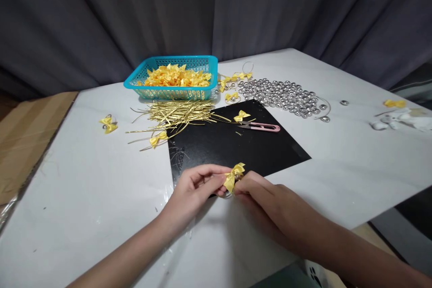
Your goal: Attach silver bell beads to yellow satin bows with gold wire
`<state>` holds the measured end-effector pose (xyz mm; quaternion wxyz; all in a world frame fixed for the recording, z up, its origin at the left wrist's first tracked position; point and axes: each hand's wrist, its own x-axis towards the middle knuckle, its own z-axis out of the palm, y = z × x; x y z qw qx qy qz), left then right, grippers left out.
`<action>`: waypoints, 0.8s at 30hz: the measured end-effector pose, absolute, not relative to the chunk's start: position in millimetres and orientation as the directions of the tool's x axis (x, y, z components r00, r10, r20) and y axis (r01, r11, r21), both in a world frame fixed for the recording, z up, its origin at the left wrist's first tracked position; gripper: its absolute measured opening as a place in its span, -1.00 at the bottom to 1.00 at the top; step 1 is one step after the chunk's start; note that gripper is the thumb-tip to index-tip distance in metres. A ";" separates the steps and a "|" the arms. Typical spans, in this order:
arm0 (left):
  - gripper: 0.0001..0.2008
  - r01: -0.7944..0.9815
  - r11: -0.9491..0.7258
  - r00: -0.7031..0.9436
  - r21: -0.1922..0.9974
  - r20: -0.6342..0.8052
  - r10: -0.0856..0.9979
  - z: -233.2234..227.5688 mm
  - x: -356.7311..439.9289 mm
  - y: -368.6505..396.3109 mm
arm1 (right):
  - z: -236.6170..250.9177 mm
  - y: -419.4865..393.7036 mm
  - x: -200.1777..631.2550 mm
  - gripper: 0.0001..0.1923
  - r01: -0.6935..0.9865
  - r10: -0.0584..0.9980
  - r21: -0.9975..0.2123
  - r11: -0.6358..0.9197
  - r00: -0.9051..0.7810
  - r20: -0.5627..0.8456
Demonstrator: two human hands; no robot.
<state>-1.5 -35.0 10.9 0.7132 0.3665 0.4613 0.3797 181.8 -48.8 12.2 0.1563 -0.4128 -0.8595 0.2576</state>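
Note:
Over the front of a black board (270, 153), my left hand (199, 184) is closed on a yellow ribbon bow (232, 177), thumb and fingers pinching its left side. At the bow's right side, my right hand (261, 193) has its fingers pressed together. A small shiny round piece shows at the bow's middle, partly covered by the right fingers. A thin wire loop (227, 195) curves out below the bow. What exactly the right fingertips grip is hidden, though they touch the bow.
Pink-handled thread snips (265, 126) and a loose bow (241, 116) lie on the board. Gold twist ties (182, 112) sit before a blue basket (170, 94) of yellow bows. Silver round beads (280, 94) are heaped right. A finished-looking bow (108, 124) lies left, cardboard (30, 135) beyond.

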 end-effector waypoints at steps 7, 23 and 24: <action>-0.87 -0.058 0.422 0.266 0.905 -0.393 0.880 15.4 2.1 -34.1 | 18.4 -42.2 188.4 -0.74 0.586 0.782 -0.658 0.473 -0.624 0.007; -0.82 0.152 0.226 0.131 0.962 -0.246 0.960 11.0 -2.1 -33.3 | 39.9 43.1 309.2 -0.80 0.740 0.957 -0.628 -0.242 0.288 -0.031; -0.83 0.153 0.204 0.150 0.967 -0.227 0.962 10.5 -1.5 -34.1 | 38.3 45.5 312.9 -0.80 0.834 0.962 -0.493 -0.248 0.270 -0.026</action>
